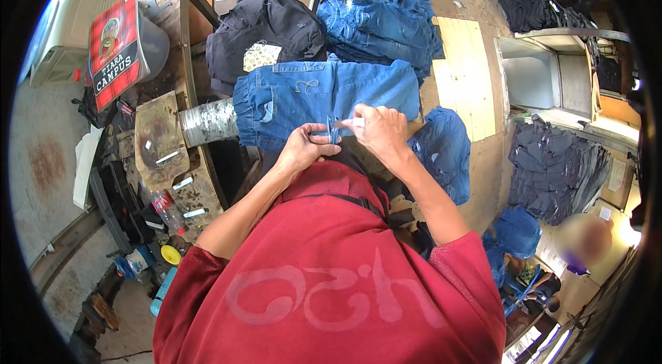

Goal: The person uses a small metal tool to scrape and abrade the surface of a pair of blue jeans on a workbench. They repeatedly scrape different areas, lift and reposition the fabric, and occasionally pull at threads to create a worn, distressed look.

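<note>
Blue denim trousers [289, 92] with a gathered waistband lie across in front of me, a loop of pale thread on top. My left hand [310, 148] pinches a small fold of the denim at its near edge, fingers curled. Just to its right, my right hand [381, 131] is closed around a small white stick-like piece [358, 122], its tip close to the pinched fold. The fingers hide most of that piece, so its exact kind does not show.
Behind lie a black garment pile [265, 26] and a blue denim pile [383, 19]. More denim [445, 157] hangs at my right. A worn wooden bench [207, 178] on the left carries white sticks and a bottle [164, 207]. Dark garments [558, 171] are stacked far right.
</note>
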Available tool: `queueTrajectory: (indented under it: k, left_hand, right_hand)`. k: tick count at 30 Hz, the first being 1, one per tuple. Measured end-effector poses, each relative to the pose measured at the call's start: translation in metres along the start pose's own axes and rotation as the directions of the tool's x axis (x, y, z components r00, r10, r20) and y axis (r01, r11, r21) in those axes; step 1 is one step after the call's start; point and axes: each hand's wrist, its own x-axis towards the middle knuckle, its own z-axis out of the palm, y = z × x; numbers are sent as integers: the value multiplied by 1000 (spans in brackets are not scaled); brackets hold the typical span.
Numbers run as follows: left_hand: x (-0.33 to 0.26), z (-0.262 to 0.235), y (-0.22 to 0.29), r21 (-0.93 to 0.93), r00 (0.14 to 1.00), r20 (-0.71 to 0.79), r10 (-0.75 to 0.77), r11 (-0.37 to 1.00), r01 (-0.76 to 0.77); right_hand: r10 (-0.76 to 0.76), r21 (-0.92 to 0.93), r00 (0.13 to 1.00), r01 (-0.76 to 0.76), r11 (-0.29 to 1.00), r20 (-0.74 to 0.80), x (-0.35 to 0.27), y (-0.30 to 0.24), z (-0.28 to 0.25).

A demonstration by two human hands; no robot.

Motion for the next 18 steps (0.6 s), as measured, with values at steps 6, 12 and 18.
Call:
queueTrajectory:
  k: [6, 12, 18]
  left_hand:
    - [5, -2, -2, 2, 1000, 3, -23, 1000, 23]
    - [7, -2, -2, -76, 999, 31, -21, 997, 23]
    - [29, -9, 28, -133, 967, 47, 249, 961, -241]
  right_hand:
    - [-23, -7, 995, 22, 1000, -95, 3, 4, -2]
    - [-55, 368, 998, 57, 928, -14, 5, 12, 4]
    - [142, 125, 948, -110, 986, -286, 9, 29, -3]
